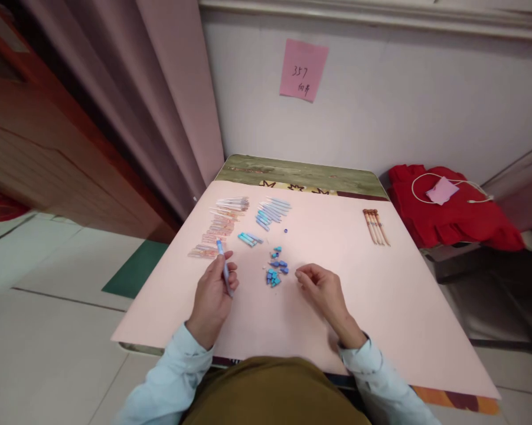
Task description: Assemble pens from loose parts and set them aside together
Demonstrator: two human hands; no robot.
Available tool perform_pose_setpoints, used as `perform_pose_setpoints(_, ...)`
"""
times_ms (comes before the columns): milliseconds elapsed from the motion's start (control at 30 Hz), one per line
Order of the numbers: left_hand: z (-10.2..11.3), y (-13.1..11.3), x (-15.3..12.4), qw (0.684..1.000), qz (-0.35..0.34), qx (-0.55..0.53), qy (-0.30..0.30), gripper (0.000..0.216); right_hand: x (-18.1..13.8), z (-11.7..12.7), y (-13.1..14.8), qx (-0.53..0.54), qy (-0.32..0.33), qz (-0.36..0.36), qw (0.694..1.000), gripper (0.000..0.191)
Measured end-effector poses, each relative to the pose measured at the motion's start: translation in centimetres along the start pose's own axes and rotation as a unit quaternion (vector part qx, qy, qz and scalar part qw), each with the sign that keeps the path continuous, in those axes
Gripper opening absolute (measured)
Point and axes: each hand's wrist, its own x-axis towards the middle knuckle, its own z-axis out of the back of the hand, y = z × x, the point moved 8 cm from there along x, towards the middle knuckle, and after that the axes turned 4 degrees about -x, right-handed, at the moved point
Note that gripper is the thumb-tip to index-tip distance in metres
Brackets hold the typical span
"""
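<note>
My left hand [213, 289] is closed around a light blue pen [225, 268], held upright and a little tilted, with its darker blue end up. My right hand [323, 289] has its thumb and fingertips pinched together above the paper; whatever they may hold is too small to make out. Between the hands lies a loose pile of small blue and teal pen parts [273, 277]. Several more small blue parts [276, 252] lie just behind it. Short teal and blue pen pieces [249, 239] rest beyond my left hand, and a row of pale blue pens [272, 212] lies farther back.
Clear and orange-tinted slim pen parts [221, 227] lie in rows on the left. Several beige pens with brown tops [375, 227] lie at the right. Pink paper [381, 319] covers the table. A red cloth [460, 221] with a white cable sits beyond the right edge.
</note>
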Motion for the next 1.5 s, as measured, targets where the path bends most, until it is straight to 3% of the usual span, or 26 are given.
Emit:
perform_pose_setpoints(167, 0.6, 0.3, -0.2, 0.996, 0.013, 0.080, 0.030, 0.046, 1.6, -0.4, 0.3, -0.116, 0.002, 0.084, 0.990, 0.012)
perform_pose_setpoints(533, -3.5, 4.3, -2.7, 0.974, 0.080, 0.131, 0.166, 0.029, 1.1, -2.4, 1.2, -0.248, -0.030, 0.119, 0.961, 0.012)
perform_pose_setpoints(733, -3.9, 4.6, -3.2, 0.972, 0.090, 0.122, 0.181, 0.021, 1.0, -2.8, 1.5, -0.258, -0.032, 0.141, 0.955, 0.011)
perform_pose_setpoints(900, -3.1, 4.3, -2.9, 0.974, 0.090, 0.129, 0.160, 0.020, 0.9, -2.8, 1.8, -0.281, -0.029, 0.137, 0.949, 0.006)
perform_pose_setpoints(1100, -2.0, 3.3, -2.1, 0.982, 0.056, 0.134, 0.119, 0.021, 0.8, -2.8, 2.1, -0.275, -0.031, 0.135, 0.951, 0.010)
perform_pose_setpoints(1367, -2.6, 4.2, -2.4, 0.977, 0.058, 0.159, 0.131, 0.020, 1.1, -3.1, 2.1, -0.270, -0.058, 0.122, 0.953, 0.016)
perform_pose_setpoints(1500, -2.9, 3.7, -2.9, 0.967, 0.039, 0.205, 0.145, 0.020, 1.2, -0.6, 2.3, -0.098, -0.080, 0.073, 0.989, 0.016)
